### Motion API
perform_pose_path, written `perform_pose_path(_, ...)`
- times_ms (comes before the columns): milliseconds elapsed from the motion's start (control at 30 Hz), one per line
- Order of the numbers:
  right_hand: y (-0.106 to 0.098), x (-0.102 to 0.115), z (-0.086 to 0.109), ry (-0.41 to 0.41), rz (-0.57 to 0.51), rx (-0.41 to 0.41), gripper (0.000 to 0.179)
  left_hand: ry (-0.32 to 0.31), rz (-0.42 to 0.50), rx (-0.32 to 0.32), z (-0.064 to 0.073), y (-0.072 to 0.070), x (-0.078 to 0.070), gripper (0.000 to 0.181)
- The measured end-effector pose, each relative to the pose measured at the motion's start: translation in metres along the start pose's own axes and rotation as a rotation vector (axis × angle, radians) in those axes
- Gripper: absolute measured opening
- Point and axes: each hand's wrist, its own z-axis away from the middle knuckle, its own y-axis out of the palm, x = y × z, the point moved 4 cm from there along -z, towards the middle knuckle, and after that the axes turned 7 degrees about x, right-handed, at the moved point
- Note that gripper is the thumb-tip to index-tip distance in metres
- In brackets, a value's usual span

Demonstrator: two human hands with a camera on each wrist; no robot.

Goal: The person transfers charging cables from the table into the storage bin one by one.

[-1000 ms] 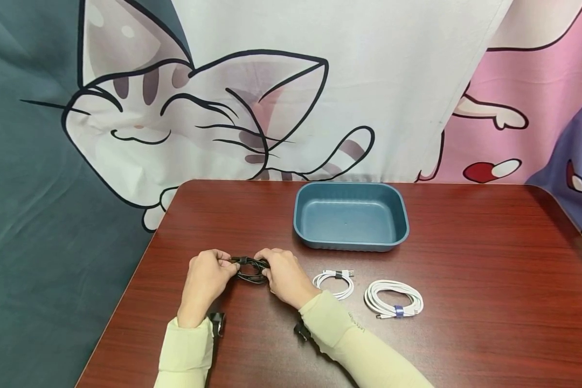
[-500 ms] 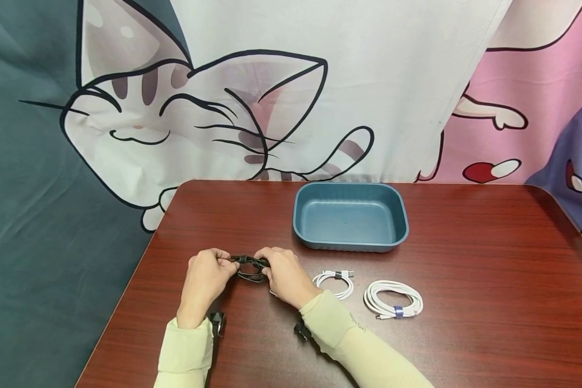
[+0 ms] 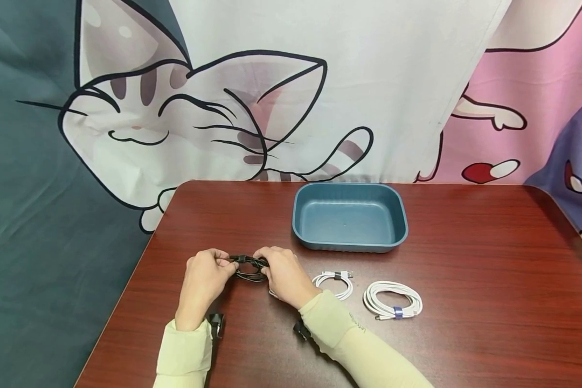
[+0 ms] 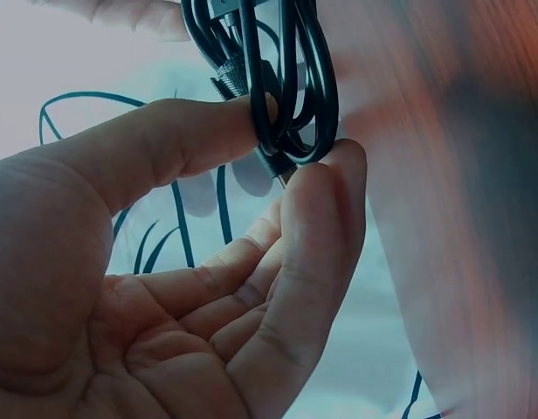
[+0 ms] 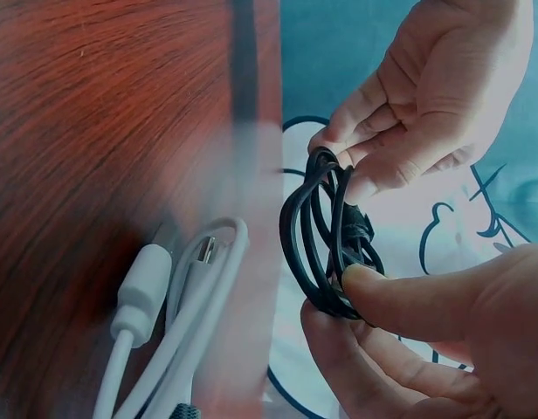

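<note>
A black cable (image 3: 252,269), wound into a coil, is held between my two hands over the table. My left hand (image 3: 207,277) pinches the left end of the coil with thumb and fingertips, as the left wrist view shows up close on the black loops (image 4: 306,87). At the other end, the thumb and fingers of my right hand (image 3: 287,276) grip the coil. A black strap (image 5: 356,229) wraps part of the bundle in the right wrist view. Right beside my right forearm lies a small white cable coil (image 3: 347,285) with a black tie, partly hidden behind the hand.
A blue rectangular bin (image 3: 350,247) stands at the back of the reddish-brown table (image 3: 490,269). Further right lies a larger white cable coil (image 3: 414,293) with a blue tie. Behind the table hangs a cartoon-cat curtain (image 3: 393,81).
Both hands keep their hold on the black cable coil and stay in almost the same place. The whole head view shifts very slightly.
</note>
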Motion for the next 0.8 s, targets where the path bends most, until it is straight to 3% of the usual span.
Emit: perform_pose_path(800,-0.0061,-0.0015,0.0021,0.001,-0.018,-0.035,0.025,0.015,0.006,-0.023,-0.0007,0.0012,-0.0068,0.022)
